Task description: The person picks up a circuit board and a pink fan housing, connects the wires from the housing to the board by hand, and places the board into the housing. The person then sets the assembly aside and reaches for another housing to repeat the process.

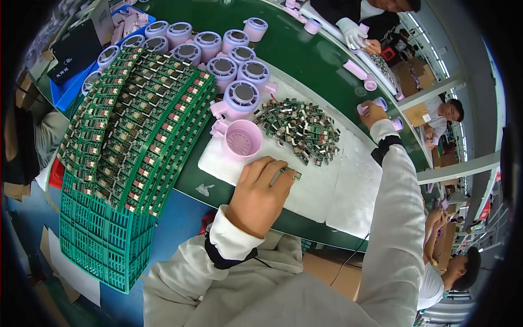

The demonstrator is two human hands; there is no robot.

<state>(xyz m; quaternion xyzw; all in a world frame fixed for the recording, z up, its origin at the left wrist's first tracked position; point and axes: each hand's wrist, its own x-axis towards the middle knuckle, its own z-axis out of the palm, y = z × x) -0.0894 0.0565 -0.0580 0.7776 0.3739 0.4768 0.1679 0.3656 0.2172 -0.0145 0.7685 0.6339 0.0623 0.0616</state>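
My left hand (259,191) is closed over the white foam sheet, with a small green circuit board (297,175) pinched at its fingertips. Just beyond it stands a pink cup-shaped housing (242,138), its open end up and ribs showing inside. A heap of small circuit boards (300,129) lies on the foam sheet (354,182) between my hands. Stretched out to the far right, my right hand (372,114) is closed around a pink-and-lilac round housing (380,102), partly hidden by the fingers. Another such housing (397,123) is beside that hand.
Stacked panels of circuit boards (147,120) rest on green plastic crates (103,234) at left. Several pink-and-lilac housings (208,44) crowd the green table (305,60) behind. A blue bin (68,92) stands far left. Across the table, a person's gloved hand (351,34) works near pink parts.
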